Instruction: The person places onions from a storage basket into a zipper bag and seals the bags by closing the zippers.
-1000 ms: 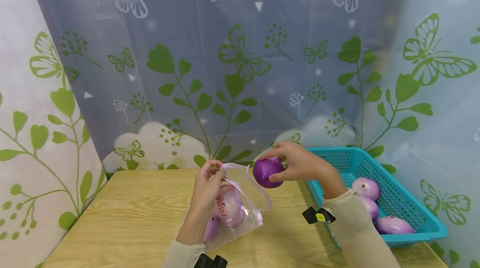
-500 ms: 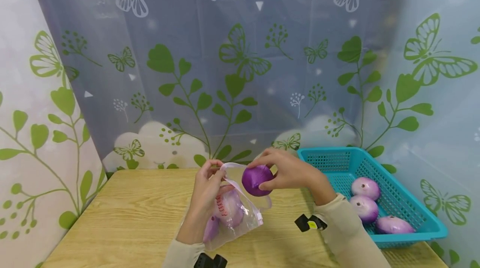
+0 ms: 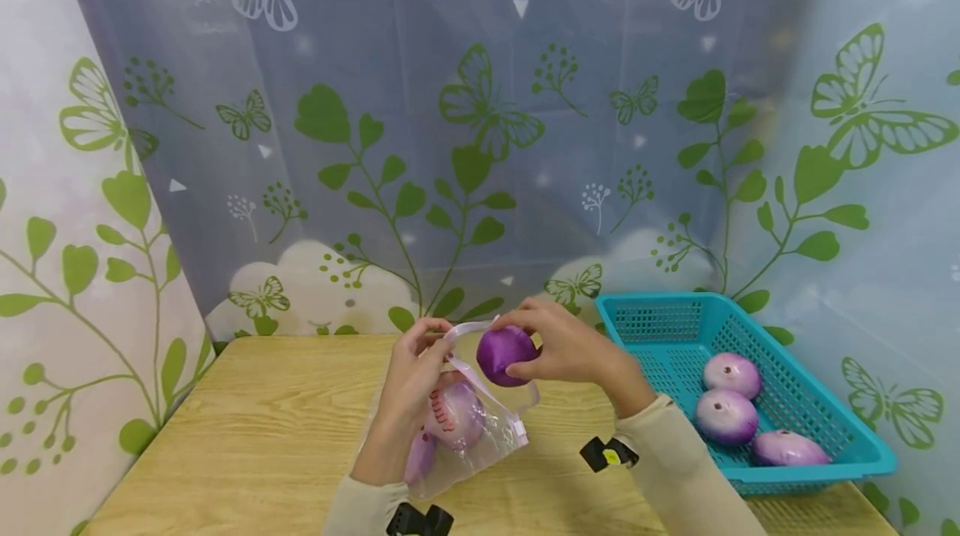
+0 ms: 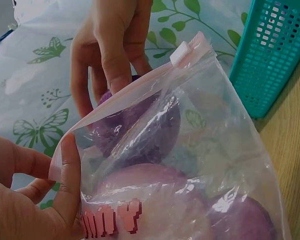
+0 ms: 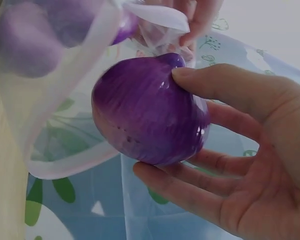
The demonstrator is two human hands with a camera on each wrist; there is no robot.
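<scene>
My left hand (image 3: 411,378) pinches the pink rim of a clear zip bag (image 3: 480,457) between thumb and fingers, and the bag's mouth gapes to the right. Inside the bag lie purple-and-white onions (image 4: 145,185), partly hidden by glare and red print. With thumb and fingertips, my right hand (image 3: 573,348) holds a dark purple onion (image 5: 145,110) at the bag's mouth. In the left wrist view this onion shows through the plastic, above the bagged ones. A white slider (image 4: 180,54) sits at one end of the zip.
At the right stands a turquoise perforated basket (image 3: 825,403) with three onions (image 3: 726,417) in it. Everything rests on a wooden table (image 3: 285,419). A patterned cloth (image 3: 480,227) hangs behind the table and along its sides.
My right hand has carried the purple onion leftward from the bag's right side into its mouth. The left hand and the bag have hardly moved.
</scene>
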